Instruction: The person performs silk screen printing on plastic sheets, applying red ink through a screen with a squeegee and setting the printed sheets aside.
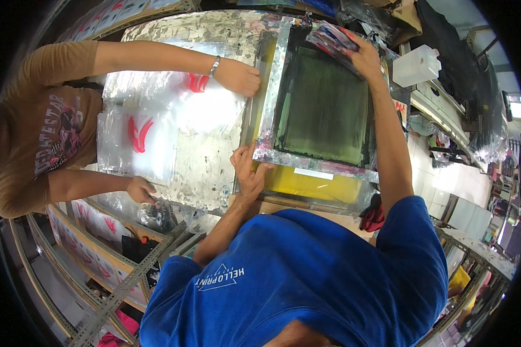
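A screen printing frame (270, 87) with a dark green mesh (324, 104) lies in front of me on a yellow surface (307, 186). At its near left corner my left hand (250, 173) grips the edge, fingers and thumb bent around it. Over the far right corner, my right hand (364, 56) is closed on a crumpled, ink-stained rag (331, 41). The rag's underside is hidden, so I cannot tell whether it touches the frame.
On the left a co-worker in a brown shirt (58, 130) reaches one fist (237, 76) close to the frame. Clear plastic sheets with red prints (139, 134) lie on the worn table (205, 168). A white plastic jug (417, 66) stands at right; metal racks (121, 289) stand lower left.
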`<state>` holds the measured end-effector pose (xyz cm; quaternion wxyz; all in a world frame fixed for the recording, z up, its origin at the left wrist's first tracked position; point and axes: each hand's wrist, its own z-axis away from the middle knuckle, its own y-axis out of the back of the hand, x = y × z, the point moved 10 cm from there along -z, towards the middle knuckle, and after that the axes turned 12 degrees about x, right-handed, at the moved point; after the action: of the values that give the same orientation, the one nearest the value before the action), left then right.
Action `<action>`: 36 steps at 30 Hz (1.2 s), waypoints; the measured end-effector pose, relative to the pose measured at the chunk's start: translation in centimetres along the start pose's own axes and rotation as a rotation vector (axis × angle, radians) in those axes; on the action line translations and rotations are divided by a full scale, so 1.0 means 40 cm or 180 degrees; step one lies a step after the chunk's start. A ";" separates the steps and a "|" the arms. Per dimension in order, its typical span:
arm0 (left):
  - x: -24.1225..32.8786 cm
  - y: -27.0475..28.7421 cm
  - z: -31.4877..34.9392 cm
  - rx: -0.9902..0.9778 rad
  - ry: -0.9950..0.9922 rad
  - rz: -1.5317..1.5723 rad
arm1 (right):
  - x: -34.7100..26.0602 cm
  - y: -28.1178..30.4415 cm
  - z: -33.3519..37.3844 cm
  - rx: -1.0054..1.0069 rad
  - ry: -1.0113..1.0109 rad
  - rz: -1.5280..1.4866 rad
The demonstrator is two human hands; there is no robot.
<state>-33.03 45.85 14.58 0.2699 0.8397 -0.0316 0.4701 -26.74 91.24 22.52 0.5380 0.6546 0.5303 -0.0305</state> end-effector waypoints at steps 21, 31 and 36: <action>-0.197 0.105 -0.374 0.0382 -0.0087 -0.1756 | -0.667 0.492 0.040 0.1022 0.1460 0.0862; -0.170 0.081 -0.349 0.0466 -0.0733 -0.1643 | -0.639 0.502 -0.042 0.0860 0.0919 0.0503; -0.213 0.124 -0.377 0.0775 -0.0232 -0.1015 | -0.722 0.505 -0.014 0.0757 0.0969 0.0629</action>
<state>-50.93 47.19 16.03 0.2361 0.8770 0.1491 0.3910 -24.93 75.40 53.95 0.3710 0.7593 0.5313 0.0593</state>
